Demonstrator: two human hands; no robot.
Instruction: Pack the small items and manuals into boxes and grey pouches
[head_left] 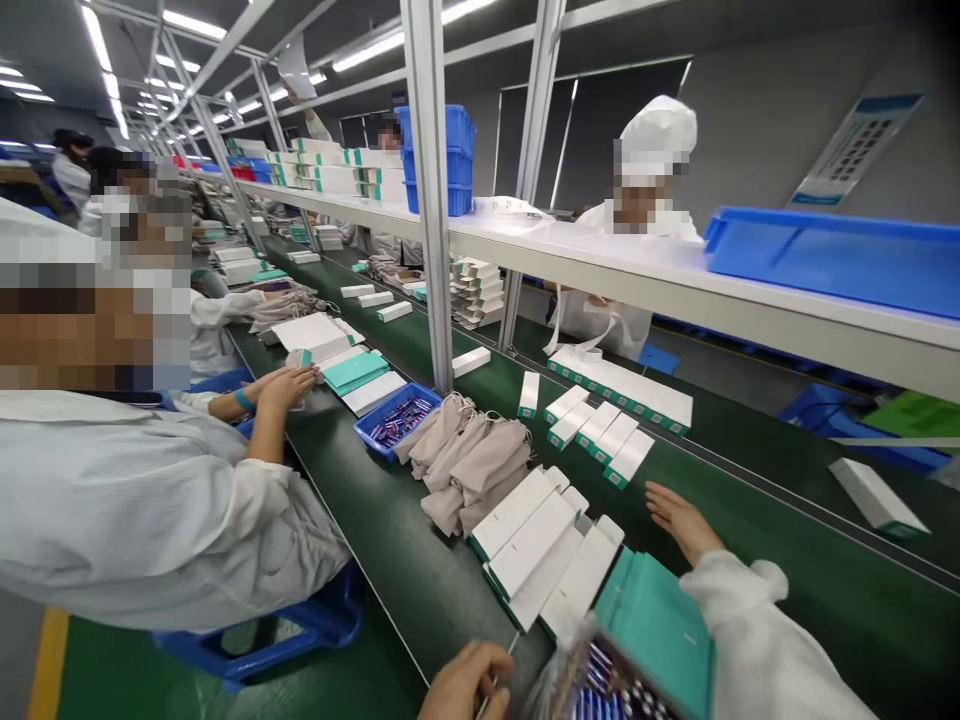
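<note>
At the bottom edge of the view, my left hand (466, 682) is closed with curled fingers; a thin pale edge shows by them, too little to name. My right hand (681, 520) reaches over the green belt with fingers stretched out, holding nothing. Just beyond its fingertips stand several small white and green boxes (628, 458). Between my hands lie flat white cartons (531, 530) and a stack of teal booklets or sleeves (660, 620). An open box of batteries (611, 690) in clear plastic sits beside my left hand. Grey drawstring pouches (480, 460) are piled farther off.
A co-worker (165, 510) sits close on the left, hands over the bench. A blue tray of batteries (397, 420) stands by a metal post (431, 200). An overhead shelf (600, 260) carries blue bins (832, 260). A lone white box (877, 497) lies at right.
</note>
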